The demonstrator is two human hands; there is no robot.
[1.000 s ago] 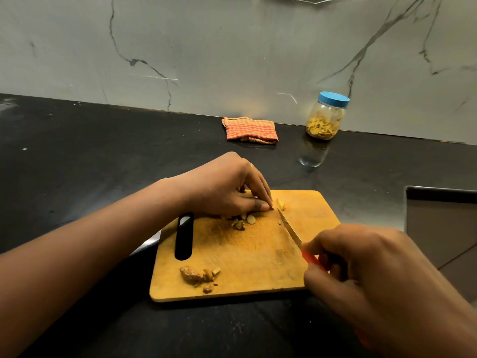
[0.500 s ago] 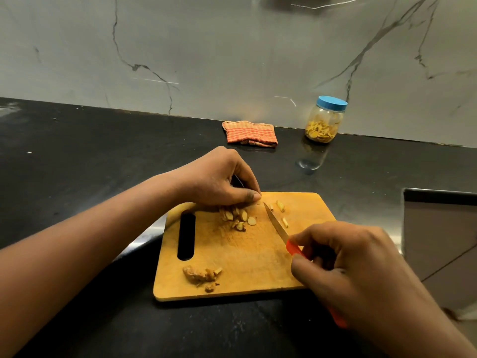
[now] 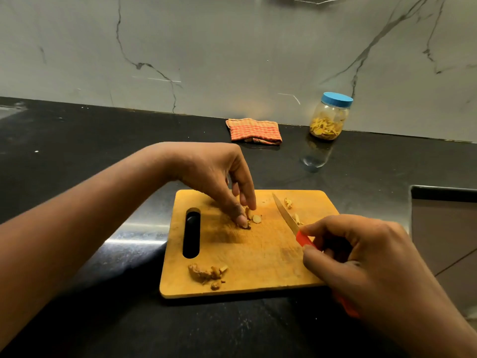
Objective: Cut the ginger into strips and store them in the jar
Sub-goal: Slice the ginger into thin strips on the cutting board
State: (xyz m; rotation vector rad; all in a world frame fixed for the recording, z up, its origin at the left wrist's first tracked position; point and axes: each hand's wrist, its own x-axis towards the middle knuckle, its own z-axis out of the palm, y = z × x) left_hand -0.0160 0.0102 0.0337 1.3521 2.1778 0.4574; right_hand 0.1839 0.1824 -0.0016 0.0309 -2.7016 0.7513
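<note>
on board (image 3: 260,257), left hand (image 3: 214,174) pinches ginger slices (image 3: 255,218)

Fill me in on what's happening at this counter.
A person is cutting ginger on a wooden cutting board. The left hand pinches a small bunch of ginger slices mid-board. The right hand grips a red-handled knife, its blade apart from that bunch. A ginger lump with scraps lies at the board's near edge. The jar, partly filled, stands lidded by the wall beside a folded cloth.
</note>
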